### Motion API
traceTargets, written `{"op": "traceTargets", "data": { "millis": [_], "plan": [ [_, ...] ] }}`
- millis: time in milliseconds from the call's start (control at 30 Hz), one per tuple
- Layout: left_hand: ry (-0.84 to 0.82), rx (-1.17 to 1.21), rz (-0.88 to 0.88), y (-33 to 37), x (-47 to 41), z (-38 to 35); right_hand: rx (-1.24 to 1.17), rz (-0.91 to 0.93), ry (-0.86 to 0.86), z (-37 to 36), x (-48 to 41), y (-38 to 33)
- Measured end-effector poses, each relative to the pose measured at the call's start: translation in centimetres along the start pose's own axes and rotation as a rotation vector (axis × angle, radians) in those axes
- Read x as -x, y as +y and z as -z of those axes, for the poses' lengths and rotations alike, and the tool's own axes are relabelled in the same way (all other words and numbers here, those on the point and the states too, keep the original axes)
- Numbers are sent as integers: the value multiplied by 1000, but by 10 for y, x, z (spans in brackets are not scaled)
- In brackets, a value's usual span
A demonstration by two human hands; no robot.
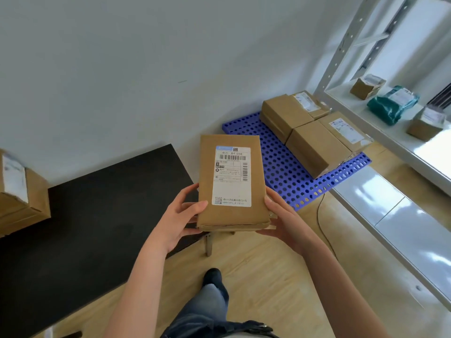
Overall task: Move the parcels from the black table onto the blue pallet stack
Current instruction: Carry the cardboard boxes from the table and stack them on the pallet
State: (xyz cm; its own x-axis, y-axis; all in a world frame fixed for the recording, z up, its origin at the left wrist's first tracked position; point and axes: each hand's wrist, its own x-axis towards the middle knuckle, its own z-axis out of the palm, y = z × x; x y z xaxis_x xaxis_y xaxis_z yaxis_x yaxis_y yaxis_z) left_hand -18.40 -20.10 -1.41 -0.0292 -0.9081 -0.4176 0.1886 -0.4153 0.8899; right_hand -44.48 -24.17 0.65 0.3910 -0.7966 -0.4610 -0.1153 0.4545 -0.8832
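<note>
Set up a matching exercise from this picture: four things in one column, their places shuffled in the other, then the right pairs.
Things
1. barcode parcel
2. green bag
3. front brown box
4. box at the left edge

Places
A. on the white shelf
B. on the black table
C. on the blue pallet
D. held between the left hand and the right hand

Pairs: 1-D, 2-A, 3-C, 4-B
</note>
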Motion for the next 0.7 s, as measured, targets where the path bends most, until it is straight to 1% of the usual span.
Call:
{"op": "traceTargets", "data": {
  "millis": [200,300,467,700],
  "plan": [
    [-11,54,-5,29,-61,-2,31,-12,19,20,-55,-36],
    [-17,60,13,38,-87,-5,2,-27,28,32,-77,-45],
    [-22,66,56,45,-122,-17,-46,-51,84,52,-102,-50],
    [7,80,109,48,-168,-54,-54,-112,188,96,-133,-59]
  ]
}}
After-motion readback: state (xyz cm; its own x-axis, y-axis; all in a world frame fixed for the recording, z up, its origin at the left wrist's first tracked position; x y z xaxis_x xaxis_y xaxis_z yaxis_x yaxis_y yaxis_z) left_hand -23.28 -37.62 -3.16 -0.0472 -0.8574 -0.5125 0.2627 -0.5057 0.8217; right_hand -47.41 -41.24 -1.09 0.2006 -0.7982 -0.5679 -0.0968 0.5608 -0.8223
